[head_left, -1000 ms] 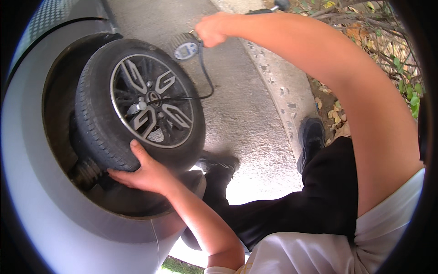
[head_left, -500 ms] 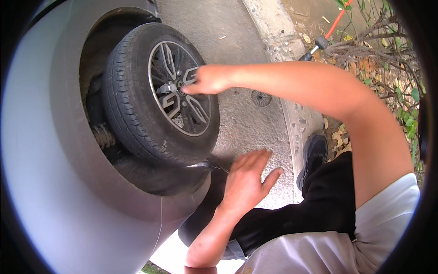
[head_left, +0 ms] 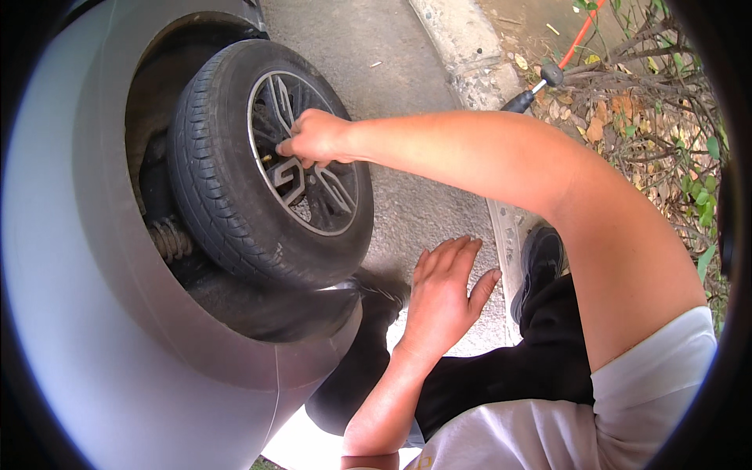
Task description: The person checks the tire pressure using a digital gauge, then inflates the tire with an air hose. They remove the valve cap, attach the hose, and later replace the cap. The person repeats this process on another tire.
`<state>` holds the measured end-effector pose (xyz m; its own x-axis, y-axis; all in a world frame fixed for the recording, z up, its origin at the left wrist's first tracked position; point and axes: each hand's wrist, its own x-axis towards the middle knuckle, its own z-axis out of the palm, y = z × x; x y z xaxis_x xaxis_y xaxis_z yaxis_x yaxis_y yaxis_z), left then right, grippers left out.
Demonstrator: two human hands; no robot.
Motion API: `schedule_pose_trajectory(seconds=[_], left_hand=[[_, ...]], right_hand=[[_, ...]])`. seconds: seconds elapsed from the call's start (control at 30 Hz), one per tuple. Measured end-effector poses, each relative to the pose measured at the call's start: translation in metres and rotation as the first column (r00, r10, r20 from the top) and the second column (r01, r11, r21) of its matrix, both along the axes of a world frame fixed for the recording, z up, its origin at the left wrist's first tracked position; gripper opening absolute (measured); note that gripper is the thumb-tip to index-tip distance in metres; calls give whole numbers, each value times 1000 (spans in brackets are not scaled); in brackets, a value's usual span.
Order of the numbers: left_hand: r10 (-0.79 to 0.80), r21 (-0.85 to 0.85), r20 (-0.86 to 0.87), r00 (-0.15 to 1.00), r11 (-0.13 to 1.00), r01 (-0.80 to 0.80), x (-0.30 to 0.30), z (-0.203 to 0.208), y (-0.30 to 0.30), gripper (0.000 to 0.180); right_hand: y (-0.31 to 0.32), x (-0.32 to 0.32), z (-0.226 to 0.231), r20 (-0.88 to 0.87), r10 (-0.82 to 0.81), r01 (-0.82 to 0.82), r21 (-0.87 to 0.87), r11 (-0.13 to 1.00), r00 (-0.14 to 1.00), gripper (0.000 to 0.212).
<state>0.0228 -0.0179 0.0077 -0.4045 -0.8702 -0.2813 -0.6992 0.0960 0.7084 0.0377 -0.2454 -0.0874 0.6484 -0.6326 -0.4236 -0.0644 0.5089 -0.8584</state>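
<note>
A black-tyred wheel [head_left: 227,149] with a black and silver spoked rim [head_left: 333,184] sits turned outward in the wheel arch of a silver-grey car [head_left: 86,258]. My right hand [head_left: 317,137] is at the rim's centre, its fingers bent among the spokes and covering the hub area. Whatever those fingers grip is hidden behind them. Just left of the fingertips shows a small yellowish spot on the rim. My left hand [head_left: 446,298] hovers below and right of the tyre, palm down, fingers stretched, thumb apart, with nothing in it.
A coil spring [head_left: 171,239] shows inside the arch. On the right runs a concrete kerb [head_left: 470,47], with dry leaves and a bush [head_left: 689,141] beyond. A black-handled tool with an orange shaft [head_left: 552,74] lies across the kerb. My shoe [head_left: 540,254] is beside the kerb.
My right hand has moved left across the rim and now covers a grey piece seen there before. My left hand has shifted up and right, still spread.
</note>
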Motion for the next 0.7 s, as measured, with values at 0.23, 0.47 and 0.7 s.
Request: schedule_pose_trajectory(seconds=[0.23, 0.47, 0.7], left_hand=[[-26, 35, -14, 1000, 999, 27, -4, -3, -3, 42], [-45, 88, -32, 998, 995, 48, -8, -6, -5, 43], [-61, 87, -43, 997, 994, 64, -6, -6, -6, 43]], right_hand=[[5, -69, -16, -223, 396, -398, 38, 917, 891, 49], [8, -51, -6, -530, 153, -517, -654, 552, 834, 33], [38, 26, -5, 118, -395, 412, -256, 874, 911, 17]])
